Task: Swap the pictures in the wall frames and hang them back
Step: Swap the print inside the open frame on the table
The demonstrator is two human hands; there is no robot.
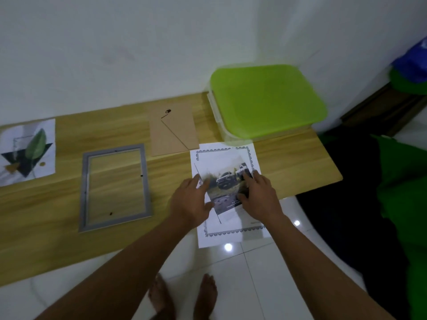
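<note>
- Progress, as I judge it: early-middle. The grey frame (146, 181) lies stripped on the table (69, 227), left of centre; its backing board (173, 130) sits above it to the right. Refilling and hanging remain.
- The car photo (225, 183) lies centre-right on a bordered sheet (221, 157).
- The left hand (191, 199) touches the photo's left edge with spread fingers. The right hand (258, 197) covers the right edge; I cannot tell whether it pinches.
- Count: one frame, one backing board, one car photo, one leaf picture (27, 151) at far left, one bordered sheet.
</note>
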